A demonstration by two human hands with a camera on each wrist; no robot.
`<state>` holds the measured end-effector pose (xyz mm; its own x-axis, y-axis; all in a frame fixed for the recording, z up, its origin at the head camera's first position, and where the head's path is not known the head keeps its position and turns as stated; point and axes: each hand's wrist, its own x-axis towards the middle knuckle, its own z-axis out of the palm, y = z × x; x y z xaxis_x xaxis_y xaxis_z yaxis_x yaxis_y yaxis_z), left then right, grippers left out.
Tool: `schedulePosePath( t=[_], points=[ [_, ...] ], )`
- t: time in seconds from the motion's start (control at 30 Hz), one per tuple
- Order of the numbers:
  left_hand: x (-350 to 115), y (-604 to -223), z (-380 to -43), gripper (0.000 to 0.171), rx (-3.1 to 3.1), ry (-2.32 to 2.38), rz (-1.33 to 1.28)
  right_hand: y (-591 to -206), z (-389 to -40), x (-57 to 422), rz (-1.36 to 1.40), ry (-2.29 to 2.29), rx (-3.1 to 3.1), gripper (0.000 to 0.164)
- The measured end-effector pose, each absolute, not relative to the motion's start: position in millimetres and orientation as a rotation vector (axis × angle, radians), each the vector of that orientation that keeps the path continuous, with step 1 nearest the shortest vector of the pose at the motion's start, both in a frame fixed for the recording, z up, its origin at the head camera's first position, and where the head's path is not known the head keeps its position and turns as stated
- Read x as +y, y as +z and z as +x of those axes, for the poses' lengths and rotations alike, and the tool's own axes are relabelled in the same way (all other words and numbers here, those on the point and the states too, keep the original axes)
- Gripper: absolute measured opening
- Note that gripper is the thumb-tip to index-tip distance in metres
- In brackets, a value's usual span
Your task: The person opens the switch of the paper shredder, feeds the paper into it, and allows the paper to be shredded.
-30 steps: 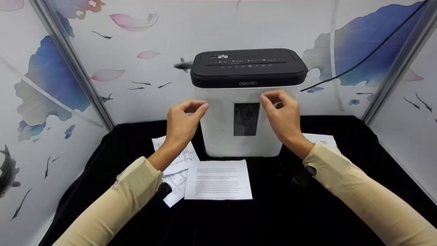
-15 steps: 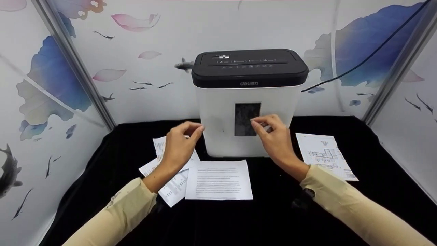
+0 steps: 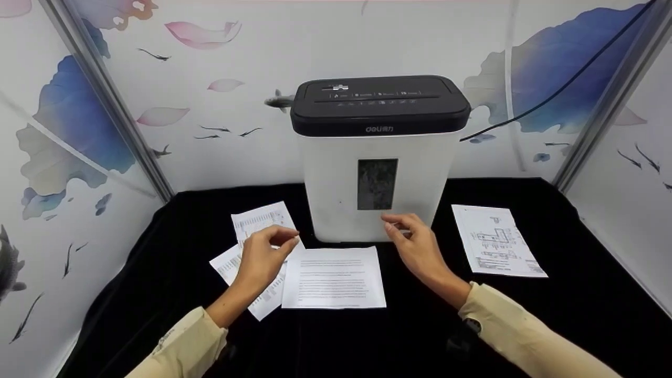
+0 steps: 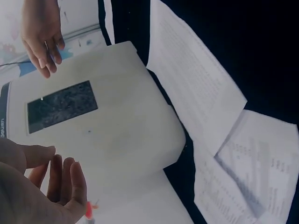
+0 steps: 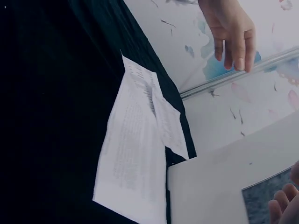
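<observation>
My left hand (image 3: 262, 260) hovers over the printed sheets on the left, fingers loosely bent, holding nothing. My right hand (image 3: 417, 247) hangs before the lower front of a paper shredder (image 3: 331, 173), its fingers relaxed and nothing between them. A sheet of typed text (image 3: 336, 278) lies flat between the hands. To its left, an upper printed sheet (image 3: 262, 214) and a lower printed sheet (image 3: 224, 262) overlap, partly hidden by my left hand and forearm. In the left wrist view, the overlapping sheets (image 4: 266, 149) lie to the right of the shredder.
The shredder has a black lid (image 3: 380, 107) with a feed slot and a dark window (image 3: 377, 184) in front. A sheet with a line drawing (image 3: 501, 244) lies at the right. Black cloth (image 3: 420, 331) covers the table. A black cable (image 3: 556, 94) runs up the right side.
Both hands have come down from in front of the shredder, towards the papers. The drawing sheet at the right, first largely covered by my right arm, is now in full view.
</observation>
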<state>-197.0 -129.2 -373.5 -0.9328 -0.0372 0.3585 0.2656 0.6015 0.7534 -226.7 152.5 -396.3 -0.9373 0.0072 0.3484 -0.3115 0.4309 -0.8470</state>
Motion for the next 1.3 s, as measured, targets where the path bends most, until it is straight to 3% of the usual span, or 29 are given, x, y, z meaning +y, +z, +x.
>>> schedulePosePath(
  t=[0.7, 1.03, 1.3],
  points=[
    [-159, -435, -186, 0.032, -2.743, -1.353, 0.131, -453, -215, 152, 0.221, 1.645, -2.671, 0.038],
    [-164, -455, -187, 0.038, -2.759, -1.542, 0.232, -471, -211, 152, 0.011, 2.03, -2.599, 0.051],
    [-163, -462, -190, 0.043, -2.7, -1.766, 0.366, -479, -211, 152, -0.124, 2.144, -2.514, 0.05]
  ],
)
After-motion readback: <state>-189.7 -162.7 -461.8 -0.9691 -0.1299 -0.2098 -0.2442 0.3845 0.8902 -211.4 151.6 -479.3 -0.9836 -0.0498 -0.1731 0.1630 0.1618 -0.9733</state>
